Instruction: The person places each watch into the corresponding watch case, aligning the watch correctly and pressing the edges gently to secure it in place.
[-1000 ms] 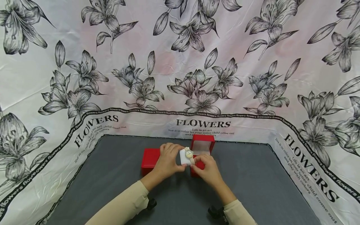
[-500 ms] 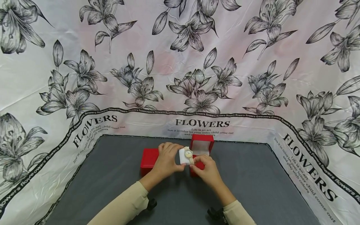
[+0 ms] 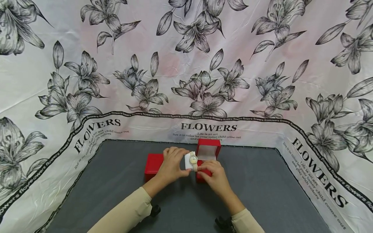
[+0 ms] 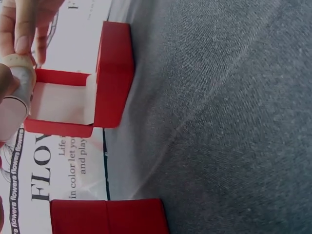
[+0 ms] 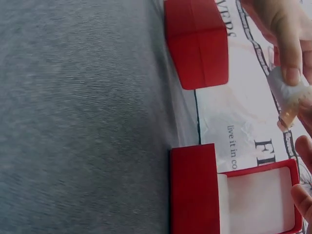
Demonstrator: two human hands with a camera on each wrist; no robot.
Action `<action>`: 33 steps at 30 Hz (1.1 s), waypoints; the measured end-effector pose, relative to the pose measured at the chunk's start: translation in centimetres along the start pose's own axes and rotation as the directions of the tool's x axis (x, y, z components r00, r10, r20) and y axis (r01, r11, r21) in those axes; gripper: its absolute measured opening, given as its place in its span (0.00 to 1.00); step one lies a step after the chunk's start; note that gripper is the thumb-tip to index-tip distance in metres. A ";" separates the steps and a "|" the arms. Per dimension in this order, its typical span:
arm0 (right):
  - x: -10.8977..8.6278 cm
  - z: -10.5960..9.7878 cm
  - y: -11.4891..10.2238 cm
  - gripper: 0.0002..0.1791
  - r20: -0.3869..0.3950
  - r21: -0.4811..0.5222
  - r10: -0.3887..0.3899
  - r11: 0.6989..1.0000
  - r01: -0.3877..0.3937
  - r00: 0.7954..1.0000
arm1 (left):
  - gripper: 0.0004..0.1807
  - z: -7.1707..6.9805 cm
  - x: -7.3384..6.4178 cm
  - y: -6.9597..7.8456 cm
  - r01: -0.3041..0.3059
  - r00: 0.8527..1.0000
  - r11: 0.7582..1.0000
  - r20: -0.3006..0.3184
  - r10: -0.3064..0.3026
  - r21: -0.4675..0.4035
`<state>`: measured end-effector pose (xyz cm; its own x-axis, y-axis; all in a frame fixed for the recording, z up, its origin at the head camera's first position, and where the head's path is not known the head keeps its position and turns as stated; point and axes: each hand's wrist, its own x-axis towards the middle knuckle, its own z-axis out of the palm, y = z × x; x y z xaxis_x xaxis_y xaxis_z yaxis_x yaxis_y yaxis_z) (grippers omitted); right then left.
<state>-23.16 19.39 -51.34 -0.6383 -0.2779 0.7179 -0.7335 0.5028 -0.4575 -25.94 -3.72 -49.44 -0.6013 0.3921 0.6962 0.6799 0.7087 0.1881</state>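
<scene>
Above the table, my left hand (image 3: 172,164) holds a small white cushion (image 3: 187,161) between thumb and fingers. Around the cushion lies a wristwatch (image 3: 193,159) with a pale cream strap and a light gold-toned dial. My right hand (image 3: 215,175) pinches the lower end of its strap with thumb and fingertips. Just behind the right hand stands a red box with its lid (image 3: 208,151) raised, showing a white lining. In the left wrist view, the cushion (image 4: 12,114) and the strap (image 4: 19,61) appear at the left edge, beside the open box (image 4: 114,73).
A second red box (image 3: 152,165), closed, stands left of the open one, partly behind the left hand. Dark grey cloth (image 3: 262,187) covers the table. A white flower-printed sheet (image 3: 151,97) rises at the back and sides.
The watch has turned slightly on the cushion, its lower strap end shifting left with my right fingertips. Both boxes stay put; the head view has drifted a little.
</scene>
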 end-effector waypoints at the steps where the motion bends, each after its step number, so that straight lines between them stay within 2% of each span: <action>1: 0.1 0.0 0.0 0.15 -0.001 0.000 -0.009 1.000 0.009 1.000 | 0.38 -0.1 0.0 0.0 -0.008 1.000 1.000 0.003 0.008 -0.009; 6: 0.8 -0.8 0.2 0.15 0.070 0.007 0.013 1.000 -0.013 0.997 | 0.39 -0.5 0.2 -0.1 -0.028 0.999 0.998 0.044 0.030 -0.054; 12: 1.7 -1.9 0.6 0.33 0.213 -0.002 0.046 0.999 -0.046 0.976 | 0.38 -1.4 0.4 -0.3 -0.056 0.991 0.993 0.119 0.068 -0.107; 16: 2.1 -2.1 0.7 0.41 0.272 -0.014 0.047 0.999 -0.045 0.961 | 0.37 -1.8 0.5 -0.4 -0.050 0.986 0.988 0.153 0.072 -0.145; 20: 2.3 -2.0 0.7 0.43 0.284 -0.003 0.043 0.999 -0.044 0.958 | 0.37 -1.9 0.5 -0.4 -0.033 0.983 0.986 0.171 0.062 -0.166; 28: 2.2 -1.6 0.9 0.43 0.260 -0.006 0.023 1.000 -0.022 0.965 | 0.37 -1.7 0.5 -0.2 -0.040 0.986 0.983 0.153 0.067 -0.177; 33: 2.2 -1.4 0.8 0.43 0.269 -0.010 0.009 1.000 -0.007 0.963 | 0.37 -1.6 0.5 -0.1 -0.044 0.986 0.985 0.153 0.070 -0.169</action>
<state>-24.78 20.32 -49.40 -0.6843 -0.4833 0.5460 -0.7268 0.5131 -0.4566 -25.66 -4.52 -48.01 -0.6092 0.5258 0.5936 0.7667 0.5816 0.2717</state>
